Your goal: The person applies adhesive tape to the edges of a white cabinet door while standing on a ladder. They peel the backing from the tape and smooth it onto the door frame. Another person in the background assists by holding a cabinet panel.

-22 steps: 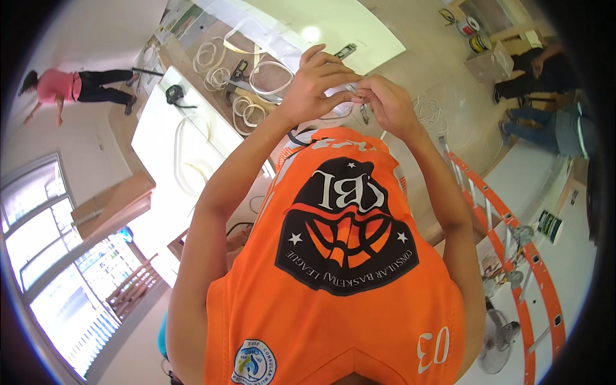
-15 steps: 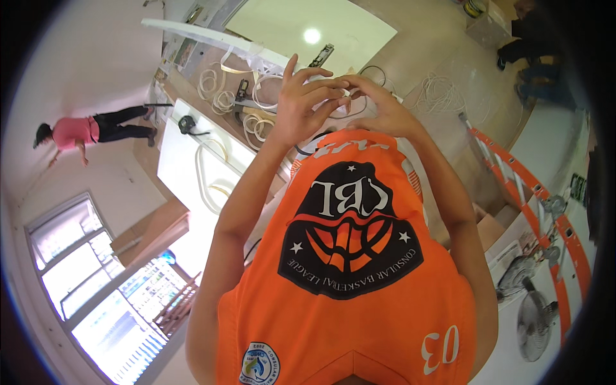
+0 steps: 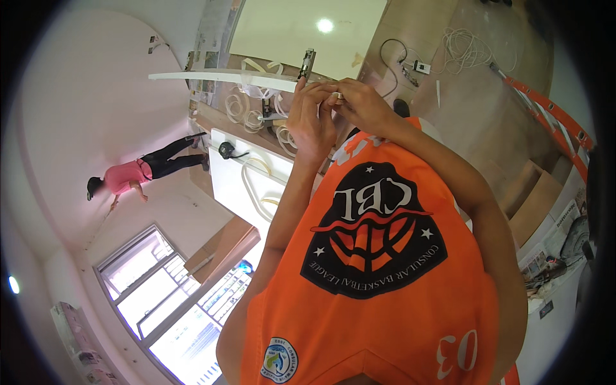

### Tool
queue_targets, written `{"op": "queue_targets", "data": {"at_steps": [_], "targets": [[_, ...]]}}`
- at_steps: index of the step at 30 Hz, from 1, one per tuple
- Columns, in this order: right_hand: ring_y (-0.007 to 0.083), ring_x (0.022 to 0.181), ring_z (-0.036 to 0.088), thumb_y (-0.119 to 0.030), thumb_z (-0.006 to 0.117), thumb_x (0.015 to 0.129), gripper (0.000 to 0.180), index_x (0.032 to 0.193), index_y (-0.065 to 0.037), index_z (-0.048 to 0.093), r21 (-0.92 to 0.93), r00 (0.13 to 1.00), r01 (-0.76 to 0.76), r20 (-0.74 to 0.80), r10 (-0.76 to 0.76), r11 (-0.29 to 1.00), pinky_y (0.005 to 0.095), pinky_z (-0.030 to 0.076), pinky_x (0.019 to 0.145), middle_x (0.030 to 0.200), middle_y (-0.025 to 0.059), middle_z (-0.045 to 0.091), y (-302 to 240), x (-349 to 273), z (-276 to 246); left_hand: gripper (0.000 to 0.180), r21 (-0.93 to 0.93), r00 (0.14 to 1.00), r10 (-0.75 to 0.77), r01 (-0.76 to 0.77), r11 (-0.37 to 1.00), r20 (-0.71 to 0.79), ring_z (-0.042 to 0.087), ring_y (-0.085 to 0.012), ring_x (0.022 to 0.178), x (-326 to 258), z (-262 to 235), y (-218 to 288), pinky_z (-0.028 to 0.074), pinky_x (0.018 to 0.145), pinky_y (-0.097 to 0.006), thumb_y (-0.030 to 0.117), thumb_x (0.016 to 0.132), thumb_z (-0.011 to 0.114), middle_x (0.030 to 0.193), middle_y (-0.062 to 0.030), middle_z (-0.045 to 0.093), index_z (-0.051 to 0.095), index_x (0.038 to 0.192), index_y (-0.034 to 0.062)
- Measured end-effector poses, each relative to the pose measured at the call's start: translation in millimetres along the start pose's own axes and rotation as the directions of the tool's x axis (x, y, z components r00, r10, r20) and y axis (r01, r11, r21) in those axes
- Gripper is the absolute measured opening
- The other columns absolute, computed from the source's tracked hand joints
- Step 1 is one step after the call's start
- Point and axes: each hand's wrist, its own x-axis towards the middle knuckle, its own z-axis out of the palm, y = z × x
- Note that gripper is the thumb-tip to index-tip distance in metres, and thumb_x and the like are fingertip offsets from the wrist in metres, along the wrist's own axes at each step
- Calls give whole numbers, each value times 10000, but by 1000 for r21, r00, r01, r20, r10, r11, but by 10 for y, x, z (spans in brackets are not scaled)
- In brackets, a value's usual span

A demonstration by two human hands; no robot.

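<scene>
- Far left: another person in a pink top (image 3: 126, 177) crouched low at the wall, well apart from the hands.
- Lower left: bright window (image 3: 167, 301) with pale frames, and a stack of flat packages (image 3: 80, 340) with pale pink and white printing along the rim.
- Up at centre left: long white strip (image 3: 218, 77) running sideways, its near end just beside the raised hands; loops of white cable (image 3: 247, 106) lying on the surface behind it, a small dark tool (image 3: 226, 150) on the white panel (image 3: 234, 186) below.
- Left hand (image 3: 310, 122) raised in front of the chest, fingers curled narrow, thumb and forefinger pinching toward the middle.
- Small white piece (image 3: 336, 97) held between both sets of fingertips, right at the point where the hands meet; too small to tell its long axis, though it seems to lie across, from one hand toward the other.
- Right hand (image 3: 364, 106) touching the left, fingers closed tight over the same piece from the right side; both equally near, neither clearly leading.
- Above the hands: slim dark-and-metal tool (image 3: 308, 63) standing upright past the fingertips.
- Below: orange jersey (image 3: 385, 269) with a black round crest and a small round badge at the hem.
- Right: coiled white wire (image 3: 465, 45) on the floor, orange ladder (image 3: 552, 115) slanting down the edge, printed paper sheets (image 3: 552, 250) below it at lower right.
</scene>
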Motion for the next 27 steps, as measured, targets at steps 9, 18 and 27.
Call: {"op": "queue_targets", "data": {"at_steps": [9, 18, 27], "targets": [[372, 1015, 649, -119, 689, 877, 405, 1255, 0, 606, -23, 1000, -2, -1, 2, 1000, 456, 530, 894, 1087, 197, 674, -5, -19, 34, 100, -102, 980, -164, 152, 983, -111, 705, -271, 958, -68, 78, 58, 449, 1060, -513, -56, 908, 618, 926, -63, 725, 611, 941, 38], [367, 999, 652, -14, 693, 805, 491, 1287, -2, 599, -5, 1000, -23, 14, 23, 1000, 430, 541, 850, 1087, 196, 672, -201, 22, -9, 191, 36, 958, -101, 114, 993, -269, 714, -287, 951, -170, 167, 112, 470, 1036, -526, -123, 834, 619, 926, -95, 706, 575, 924, 39], [330, 847, 682, 74, 662, 766, 558, 1311, -24, 590, 54, 997, -79, -3, 79, 995, 397, 553, 746, 1041, 194, 664, -109, -54, 41, 161, -71, 916, -177, 163, 984, -360, 730, -295, 893, -156, 246, 128, 511, 976, -495, -127, 847, 621, 876, -119, 705, 581, 910, 17]]}}
